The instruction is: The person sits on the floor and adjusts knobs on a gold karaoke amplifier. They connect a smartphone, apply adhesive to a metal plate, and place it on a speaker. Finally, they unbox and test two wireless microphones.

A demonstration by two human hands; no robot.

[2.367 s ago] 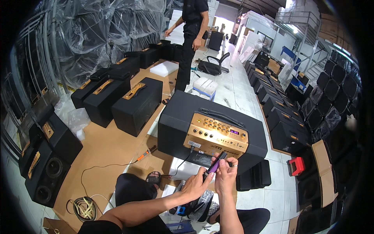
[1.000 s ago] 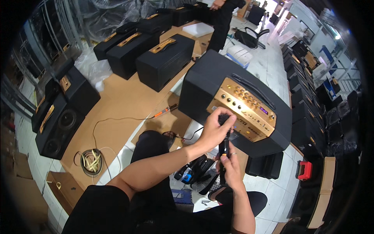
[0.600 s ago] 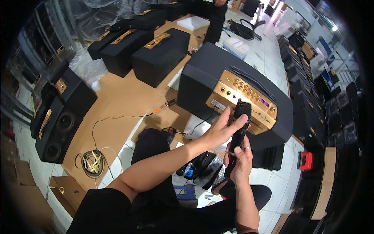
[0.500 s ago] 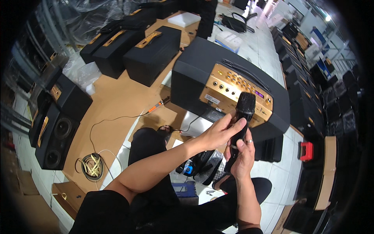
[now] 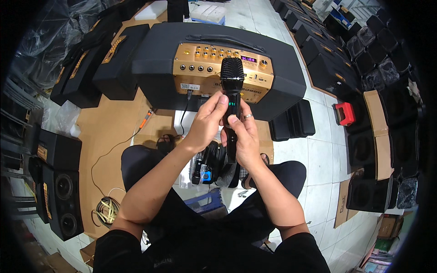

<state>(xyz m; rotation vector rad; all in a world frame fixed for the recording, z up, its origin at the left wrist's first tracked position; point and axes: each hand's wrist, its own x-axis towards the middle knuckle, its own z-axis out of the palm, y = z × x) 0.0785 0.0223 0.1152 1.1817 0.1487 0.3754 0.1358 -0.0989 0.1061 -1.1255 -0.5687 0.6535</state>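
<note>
Microphone: right hand wrapped around lower body, left hand gripping its side, fingertips apparently behind; slackened grip could drop it.

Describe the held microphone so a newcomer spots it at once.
Find the black speaker with the gold control panel, upper centre. Before that panel, the left hand and right hand hold a black microphone. Its mesh head and small lit green display set it apart.
</note>
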